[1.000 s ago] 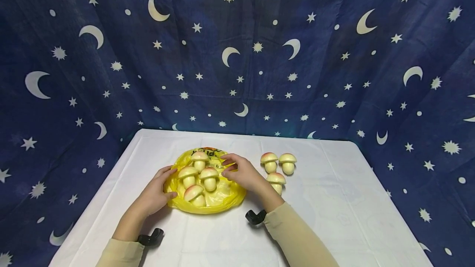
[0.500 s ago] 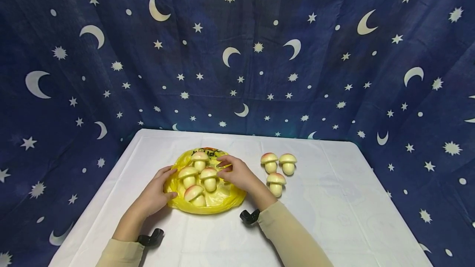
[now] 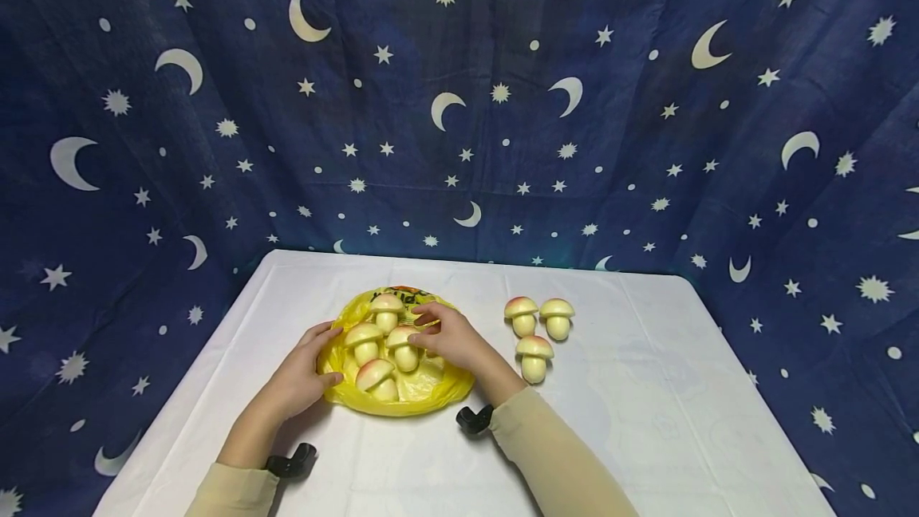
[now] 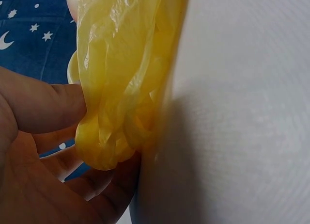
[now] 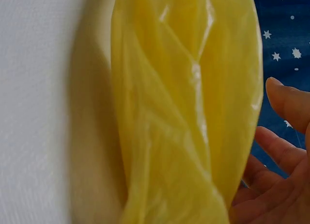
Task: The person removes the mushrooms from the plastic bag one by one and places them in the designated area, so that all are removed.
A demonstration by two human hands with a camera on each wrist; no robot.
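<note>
The bag (image 3: pixel 438 399) is bright, translucent yellow, with black lettering and an orange-red patch at its far edge. The mushrooms (image 3: pixel 534 347) are pale cream-yellow, several caps blushing red-pink. White covers the desk (image 3: pixel 632 405). Behind, the navy cloth (image 3: pixel 459 46) bears cream moons, stars, bursts and dots. Sleeves (image 3: pixel 560 453) are plain beige; wrist devices (image 3: pixel 293 461), black.

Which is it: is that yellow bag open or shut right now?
The yellow bag is open: in the head view its mouth is spread wide, facing up, and at least four mushrooms show inside.
</note>
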